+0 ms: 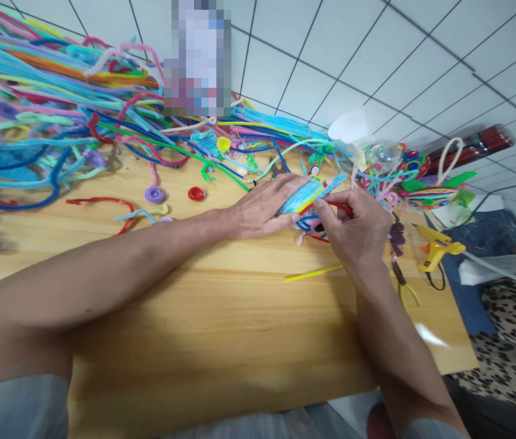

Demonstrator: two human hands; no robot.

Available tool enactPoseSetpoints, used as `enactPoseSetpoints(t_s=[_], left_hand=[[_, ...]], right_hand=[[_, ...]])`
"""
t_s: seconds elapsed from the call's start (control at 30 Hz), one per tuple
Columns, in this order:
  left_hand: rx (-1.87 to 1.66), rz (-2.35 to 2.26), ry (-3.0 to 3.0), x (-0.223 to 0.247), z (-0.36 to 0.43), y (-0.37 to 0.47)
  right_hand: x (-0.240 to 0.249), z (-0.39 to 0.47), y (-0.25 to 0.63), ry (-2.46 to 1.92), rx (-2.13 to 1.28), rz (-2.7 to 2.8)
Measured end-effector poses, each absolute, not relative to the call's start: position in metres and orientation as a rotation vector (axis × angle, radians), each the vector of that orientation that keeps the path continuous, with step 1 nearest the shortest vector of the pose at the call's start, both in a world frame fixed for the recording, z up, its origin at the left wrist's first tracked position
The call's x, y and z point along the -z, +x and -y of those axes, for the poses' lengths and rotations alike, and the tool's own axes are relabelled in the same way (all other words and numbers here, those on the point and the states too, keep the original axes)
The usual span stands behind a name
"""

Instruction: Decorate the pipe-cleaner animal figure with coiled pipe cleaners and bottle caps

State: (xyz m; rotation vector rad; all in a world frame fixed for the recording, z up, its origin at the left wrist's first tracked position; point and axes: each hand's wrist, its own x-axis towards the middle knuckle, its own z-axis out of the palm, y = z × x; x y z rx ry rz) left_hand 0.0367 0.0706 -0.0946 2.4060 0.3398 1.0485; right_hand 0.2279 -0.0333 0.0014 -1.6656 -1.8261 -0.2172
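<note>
So, in the head view, a light-blue fuzzy piece (299,198) with a yellow strip (309,202) along it is being held just above the bench (216,323), right between the two hands. It's gripped by the left hand (267,208), with the fingers laid along the far side and the thumb pressed at the near edge. By the right hand (358,228), something slim and red (343,208) is pinched between thumb and index finger, right up against the piece; whether that's a tool or a fuzzy stem can't really be told.

If a guess is allowed, the step in hand is detail work on that piece, with the yellow edging being fitted or tidied. For the next move, a firm left hold and a small, careful right-hand pinch would be called for, so nothing gets bent.

Nearer the bench's front edge, a loose yellow stem (313,273) is seen. Off to the right, yellow-handled pliers (407,289) and a yellow glue gun (436,249) are left within reach.
</note>
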Motion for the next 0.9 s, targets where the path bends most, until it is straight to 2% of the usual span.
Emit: enactPoseSetpoints(t_s=[0.3, 0.9], left_hand=[[-1.085, -0.282, 2.389, 0.098, -0.075, 0.037], [-1.139, -0.274, 2.384, 0.097, -0.076, 0.039]], right_hand=[[0.005, 0.031, 0.231, -1.61, 0.28, 1.826], [-0.001, 0.031, 0.241, -1.652, 0.146, 1.809]])
